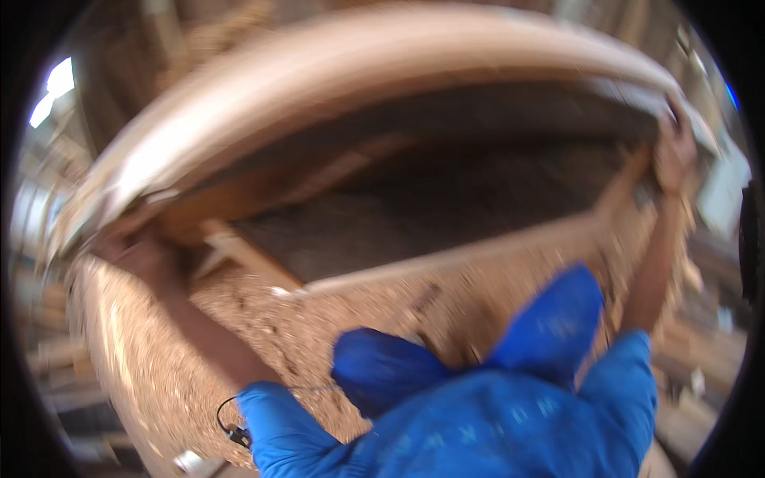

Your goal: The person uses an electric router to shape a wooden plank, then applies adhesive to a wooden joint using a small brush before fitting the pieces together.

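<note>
Both ends of the big wooden piece (pixel 382 60) are sitting in our grip, sawdust (pixel 239 334) spreading around it! We're risking a lurch toward our knees (pixel 550 319), just on its near side, should either hand be slipping. Our right hand (pixel 674 155) is curling its fingers over its right end; our left hand (pixel 143 248) is clasping its left end, blur hiding the finger spread.

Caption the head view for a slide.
A person in blue holds a wide wooden piece, left hand and right hand at opposite ends, above loose brown shavings.
</note>
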{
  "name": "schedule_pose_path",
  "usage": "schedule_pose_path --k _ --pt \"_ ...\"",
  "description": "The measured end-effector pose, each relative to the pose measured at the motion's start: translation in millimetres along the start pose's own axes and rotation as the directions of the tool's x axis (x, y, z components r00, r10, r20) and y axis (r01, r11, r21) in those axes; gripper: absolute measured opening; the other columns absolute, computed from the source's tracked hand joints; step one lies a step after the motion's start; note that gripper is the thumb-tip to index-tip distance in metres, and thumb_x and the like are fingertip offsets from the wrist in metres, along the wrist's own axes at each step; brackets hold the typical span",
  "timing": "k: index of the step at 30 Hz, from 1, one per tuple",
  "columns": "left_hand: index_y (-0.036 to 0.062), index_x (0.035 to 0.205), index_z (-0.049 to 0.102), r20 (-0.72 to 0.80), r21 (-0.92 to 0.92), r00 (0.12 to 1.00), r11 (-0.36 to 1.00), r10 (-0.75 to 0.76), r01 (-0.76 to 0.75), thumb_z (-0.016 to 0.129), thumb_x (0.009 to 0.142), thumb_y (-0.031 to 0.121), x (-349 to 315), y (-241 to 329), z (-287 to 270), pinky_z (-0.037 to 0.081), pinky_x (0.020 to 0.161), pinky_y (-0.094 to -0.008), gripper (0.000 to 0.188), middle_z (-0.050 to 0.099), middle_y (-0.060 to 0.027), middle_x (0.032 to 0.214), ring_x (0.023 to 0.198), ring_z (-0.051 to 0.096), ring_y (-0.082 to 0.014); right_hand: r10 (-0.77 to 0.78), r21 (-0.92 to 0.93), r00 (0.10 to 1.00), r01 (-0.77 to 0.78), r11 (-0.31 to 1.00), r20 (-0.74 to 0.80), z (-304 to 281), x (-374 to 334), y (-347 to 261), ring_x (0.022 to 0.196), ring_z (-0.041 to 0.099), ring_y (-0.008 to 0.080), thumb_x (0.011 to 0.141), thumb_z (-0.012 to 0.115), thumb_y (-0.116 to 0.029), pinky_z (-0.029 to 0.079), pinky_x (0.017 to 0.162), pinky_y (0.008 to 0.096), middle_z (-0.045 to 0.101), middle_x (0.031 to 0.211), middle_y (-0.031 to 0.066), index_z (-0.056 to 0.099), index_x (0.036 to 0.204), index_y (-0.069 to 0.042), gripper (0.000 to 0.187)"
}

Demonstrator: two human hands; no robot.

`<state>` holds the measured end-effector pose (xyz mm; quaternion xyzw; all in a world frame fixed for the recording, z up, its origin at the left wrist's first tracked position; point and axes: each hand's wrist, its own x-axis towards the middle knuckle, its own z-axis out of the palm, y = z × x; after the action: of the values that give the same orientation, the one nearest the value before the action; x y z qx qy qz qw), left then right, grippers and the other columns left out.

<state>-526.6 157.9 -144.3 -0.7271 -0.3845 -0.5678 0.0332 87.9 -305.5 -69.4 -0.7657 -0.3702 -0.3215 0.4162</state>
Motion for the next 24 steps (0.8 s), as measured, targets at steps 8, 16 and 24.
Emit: schedule_pose_path --k 8,16,24 --pt "0.0012 0.124 0.062 0.161 -0.959 0.971 -0.203 0.174 0.196 0.069 0.083 0.04 41 20 -3 0.02 0.119 -0.05 0.057 0.054 -0.0184 0.139 0.136 0.042 -0.0368 0.716 -0.062 0.642 -0.731 0.679 0.273 -24 -209 146 0.068 0.056 0.0098 0.096 0.06 -0.013 0.048 0.062 0.0262 0.066 0.084 0.002 0.066 0.107 0.003 0.021" --pt "-0.0106 0.118 0.058 -0.052 -0.974 0.98 0.225 -0.192 -0.008 0.068 0.075 0.034 40 73 15 0.035 0.111 -0.0506 0.063 0.054 -0.0307 0.131 0.13 0.045 -0.0411 0.88 -0.583 0.454 -0.68 0.444 0.141 -72 -376 258 0.074 0.065 0.0199 0.089 0.066 -0.023 0.05 0.065 0.0359 0.069 0.079 0.0132 0.07 0.09 0.003 0.026" --pt "-0.0098 0.126 0.047 -0.148 -0.703 0.929 0.697 -0.339 0.143 0.07 0.083 0.035 -5 165 71 0.045 0.082 -0.0465 0.067 0.056 -0.0259 0.114 0.102 0.056 -0.0371 0.965 -0.683 0.251 -0.691 0.237 0.081 -71 -425 269 0.104 0.066 0.0385 0.083 0.069 -0.022 0.051 0.091 0.0448 0.068 0.108 0.0274 0.068 0.106 0.003 0.034"
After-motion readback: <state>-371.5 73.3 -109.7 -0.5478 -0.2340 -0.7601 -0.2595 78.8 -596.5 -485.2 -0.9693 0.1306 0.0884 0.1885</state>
